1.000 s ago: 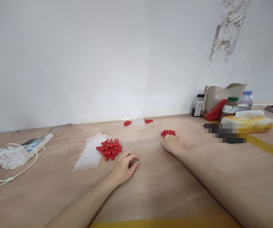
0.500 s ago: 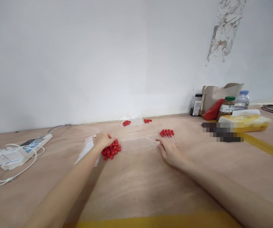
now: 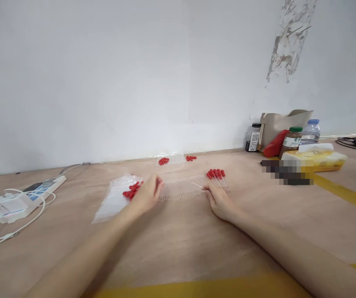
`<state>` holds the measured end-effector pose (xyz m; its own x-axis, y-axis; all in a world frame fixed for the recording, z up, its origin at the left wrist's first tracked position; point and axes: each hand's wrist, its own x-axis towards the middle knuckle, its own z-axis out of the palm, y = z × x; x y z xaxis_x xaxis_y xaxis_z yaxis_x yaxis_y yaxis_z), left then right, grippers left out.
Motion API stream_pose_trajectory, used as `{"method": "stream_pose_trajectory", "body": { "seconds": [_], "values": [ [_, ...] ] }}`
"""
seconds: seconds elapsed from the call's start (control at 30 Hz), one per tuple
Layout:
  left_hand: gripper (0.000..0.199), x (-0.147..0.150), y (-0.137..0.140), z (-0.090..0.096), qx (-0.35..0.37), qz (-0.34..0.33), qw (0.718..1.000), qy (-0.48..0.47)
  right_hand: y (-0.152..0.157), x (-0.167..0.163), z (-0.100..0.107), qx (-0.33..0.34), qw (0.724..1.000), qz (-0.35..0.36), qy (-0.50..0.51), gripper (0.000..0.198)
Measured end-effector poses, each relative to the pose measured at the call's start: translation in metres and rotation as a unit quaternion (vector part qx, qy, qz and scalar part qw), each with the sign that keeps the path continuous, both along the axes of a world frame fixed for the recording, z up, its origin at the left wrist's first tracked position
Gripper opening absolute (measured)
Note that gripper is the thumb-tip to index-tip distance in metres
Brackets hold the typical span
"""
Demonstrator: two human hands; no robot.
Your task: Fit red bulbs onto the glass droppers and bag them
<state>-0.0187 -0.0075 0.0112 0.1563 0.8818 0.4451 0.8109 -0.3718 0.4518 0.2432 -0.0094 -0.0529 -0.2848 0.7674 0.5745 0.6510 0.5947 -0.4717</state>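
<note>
My right hand [image 3: 223, 203] pinches one glass dropper tube [image 3: 197, 186], whose free end points left above a row of clear glass tubes [image 3: 178, 188] laid side by side. My left hand [image 3: 149, 191] is closed, fingertips together at the left end of that row. What it holds, if anything, is hidden behind the fingers. Red rubber bulbs [image 3: 131, 191] lie heaped just left of it, partly covered by the hand. Beyond my right hand, several droppers with red bulbs [image 3: 216, 173] fitted on their tubes lie together.
Clear plastic bags [image 3: 108, 203] lie left of the heap. More red bulbs [image 3: 163, 161] sit by the wall. A power strip [image 3: 32, 200] with white cables is at left. A tissue pack [image 3: 316, 159], a jar [image 3: 292, 140], bottles and a beige bag [image 3: 272, 126] stand at right.
My left hand has moved right, from the heap of red bulbs to the left end of the tube row, its fingers now drawn together. My right hand still holds the tube.
</note>
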Motion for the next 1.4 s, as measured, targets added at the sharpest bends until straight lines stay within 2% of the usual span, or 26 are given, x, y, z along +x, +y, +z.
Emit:
{"method": "stream_pose_trajectory", "body": {
  "seconds": [0.07, 0.1, 0.2, 0.3, 0.7, 0.87, 1.0, 1.23, 1.4],
  "values": [
    [0.015, 0.015, -0.015, -0.015, -0.007, -0.094, 0.993, 0.066, -0.003, 0.000, 0.002, 0.000, 1.000, 0.002, -0.009, 0.022],
    [0.015, 0.022, -0.021, -0.023, -0.004, -0.113, 0.991, 0.072, -0.005, -0.001, 0.003, -0.003, 1.000, 0.004, -0.012, 0.023],
    [0.015, 0.034, -0.027, -0.042, 0.003, -0.121, 0.992, 0.024, -0.012, -0.003, 0.008, -0.020, 0.999, 0.025, -0.015, 0.024],
    [0.012, 0.039, -0.027, -0.050, 0.014, -0.126, 0.992, -0.006, -0.018, -0.007, 0.008, -0.026, 0.998, 0.055, -0.020, 0.024],
    [0.014, 0.041, -0.032, -0.047, 0.007, -0.162, 0.986, -0.039, -0.024, -0.017, 0.007, -0.018, 0.995, 0.078, -0.060, 0.020],
    [0.020, 0.039, -0.034, -0.046, 0.029, -0.199, 0.978, -0.053, -0.020, -0.016, 0.006, -0.017, 0.993, 0.107, -0.053, 0.021],
    [0.020, 0.038, -0.036, -0.046, 0.032, -0.234, 0.971, -0.038, -0.017, -0.012, 0.010, -0.013, 0.988, 0.126, -0.089, 0.023],
    [0.021, 0.037, -0.035, -0.048, 0.034, -0.243, 0.969, 0.020, -0.016, -0.010, 0.011, 0.062, 0.978, 0.102, -0.171, 0.024],
    [0.022, 0.036, -0.034, -0.048, 0.034, -0.245, 0.967, 0.053, -0.022, -0.017, 0.007, 0.085, 0.978, 0.096, -0.164, 0.023]
  ]
}}
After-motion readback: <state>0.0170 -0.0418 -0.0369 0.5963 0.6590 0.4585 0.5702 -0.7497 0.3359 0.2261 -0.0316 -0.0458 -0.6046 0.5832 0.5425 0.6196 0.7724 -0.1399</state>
